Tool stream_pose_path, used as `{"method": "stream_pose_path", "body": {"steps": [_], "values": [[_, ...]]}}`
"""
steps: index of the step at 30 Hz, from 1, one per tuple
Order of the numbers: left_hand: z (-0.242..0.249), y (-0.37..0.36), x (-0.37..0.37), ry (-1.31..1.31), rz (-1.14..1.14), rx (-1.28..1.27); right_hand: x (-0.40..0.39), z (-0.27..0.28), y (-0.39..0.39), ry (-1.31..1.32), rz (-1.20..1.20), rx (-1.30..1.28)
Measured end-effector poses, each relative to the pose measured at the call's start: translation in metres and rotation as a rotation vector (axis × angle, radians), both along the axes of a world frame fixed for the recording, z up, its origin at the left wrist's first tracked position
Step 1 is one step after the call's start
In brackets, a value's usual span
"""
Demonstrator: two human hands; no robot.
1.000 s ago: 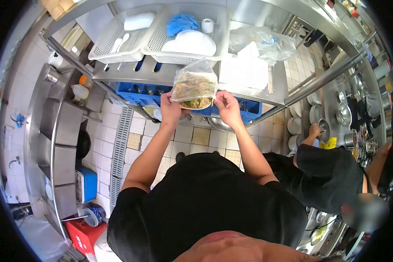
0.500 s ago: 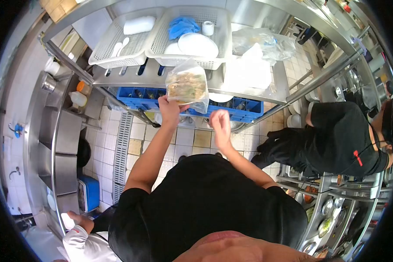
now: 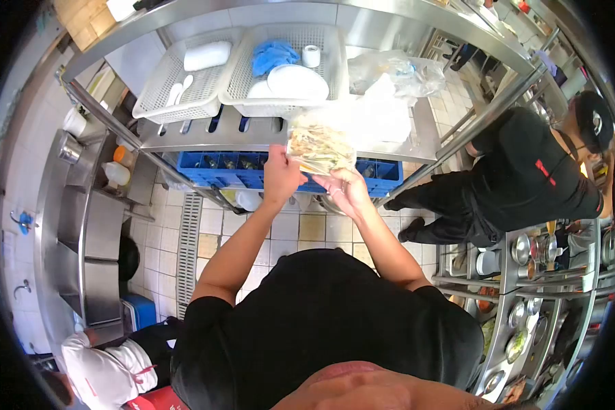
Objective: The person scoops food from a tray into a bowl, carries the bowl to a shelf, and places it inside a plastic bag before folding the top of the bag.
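A clear plastic bag of pale, shredded food [image 3: 321, 145] is held up in front of the steel shelf; the exact kind of food cannot be made out. My left hand [image 3: 282, 176] grips the bag's lower left side, fingers closed on it. At the lower right edge, my right hand [image 3: 346, 190] has its fingers and thumb on the plastic too. Behind the bag are a white perforated basket [image 3: 229, 94] with white dishes [image 3: 298, 83] and a blue cloth or glove [image 3: 274, 57], and a very bright white stack or sheet [image 3: 383, 119].
Left of it, a second basket [image 3: 143, 102] holds white spoons [image 3: 180, 90]. Crumpled clear plastic [image 3: 406, 72] lies on the shelf's right. Below is a blue divided crate [image 3: 208, 179]. One person [image 3: 506, 174] stands at right, another [image 3: 113, 369] at lower left. Steel sinks [image 3: 102, 273] line the left.
The bag has moved right and tilted flatter. My right hand, apart from it before, now grips its lower edge. The person at right has shifted, and the one at lower left shows more.
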State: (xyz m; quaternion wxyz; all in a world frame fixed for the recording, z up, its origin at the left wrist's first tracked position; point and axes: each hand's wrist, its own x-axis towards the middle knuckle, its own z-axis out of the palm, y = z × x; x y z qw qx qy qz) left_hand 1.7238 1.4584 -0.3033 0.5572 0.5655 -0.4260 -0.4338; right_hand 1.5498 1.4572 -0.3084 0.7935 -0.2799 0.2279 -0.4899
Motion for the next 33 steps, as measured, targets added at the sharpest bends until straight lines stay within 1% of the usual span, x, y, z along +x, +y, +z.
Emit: {"method": "stream_pose_path", "body": {"steps": [1,2,4,5,7,8,10,11,13,14,15,17,18,19,20,21,22,23,24,25,27,28,29,31,32,33], "values": [[0.011,0.002,0.0,-0.157,-0.041,0.049,-0.003,0.0,-0.002,-0.066,-0.028,0.034],[0.017,0.003,0.002,-0.156,-0.042,0.047,-0.006,0.0,-0.002,-0.075,-0.055,0.05],[0.024,0.003,0.012,-0.342,-0.12,-0.028,-0.016,0.004,-0.003,-0.11,-0.04,0.07],[0.025,0.003,0.017,-0.342,-0.121,-0.031,-0.019,0.007,-0.004,-0.146,-0.025,0.092],[0.024,0.008,0.029,-0.674,-0.291,-0.055,-0.023,0.01,-0.004,-0.176,-0.029,0.105],[0.041,0.016,0.032,-0.675,-0.294,-0.057,-0.026,0.01,-0.005,-0.165,-0.023,0.087],[0.075,0.03,0.041,-0.613,-0.767,0.024,-0.031,0.014,-0.007,-0.154,-0.016,0.067],[0.069,0.027,0.048,-0.614,-0.767,0.024,-0.033,0.015,-0.008,-0.106,-0.009,0.059],[0.044,0.011,0.06,-0.128,-0.534,0.089,-0.041,0.016,-0.01,-0.059,-0.001,0.052],[0.037,0.0,0.06,-0.009,-0.385,0.12,-0.048,0.014,-0.012,-0.011,0.032,0.063],[0.031,-0.009,0.06,-0.01,-0.379,0.123,-0.054,0.013,-0.014,0.037,0.068,0.077],[0.03,-0.023,0.054,0.275,-0.351,0.206,-0.068,0.014,-0.02,0.061,0.103,0.125],[0.024,-0.034,0.056,0.264,-0.513,0.274,-0.079,0.005,-0.028,0.075,0.197,0.161],[0.018,-0.041,0.054,0.268,-0.508,0.276,-0.084,0.0,-0.031,0.09,0.29,0.197],[0.013,-0.047,0.048,0.423,-0.626,0.383,-0.08,0.02,-0.024,0.14,0.28,0.22],[0.005,-0.053,0.045,0.578,-0.745,0.488,-0.082,0.019,-0.026,0.14,0.283,0.22],[-0.014,-0.059,0.043,0.713,-0.768,0.503,-0.084,0.017,-0.029,0.165,0.349,0.235],[-0.02,-0.057,0.041,0.713,-0.769,0.505,-0.088,0.016,-0.031,0.189,0.413,0.252],[-0.027,-0.052,0.037,0.674,-0.798,0.472,-0.092,0.016,-0.034,0.139,0.508,0.27],[-0.03,-0.048,0.033,0.632,-0.83,0.441,-0.094,0.014,-0.035,0.135,0.501,0.271],[-0.035,-0.041,0.03,0.634,-0.808,0.486,-0.1,0.008,-0.035,0.186,0.544,0.163],[-0.028,-0.034,0.027,0.629,-0.772,0.505,-0.104,0.008,-0.035,0.232,0.516,0.107],[-0.025,-0.029,0.026,0.623,-0.735,0.522,-0.107,0.009,-0.035,0.23,0.514,0.109],[-0.036,-0.024,0.024,0.595,-0.703,0.492,-0.111,0.013,-0.034,0.389,0.318,0.04],[-0.04,-0.021,0.021,0.655,-0.674,0.465,-0.107,0.016,-0.034,0.51,0.255,0.007],[-0.044,-0.018,0.017,0.714,-0.645,0.438,-0.101,0.015,-0.034,0.506,0.254,0.01]]}}
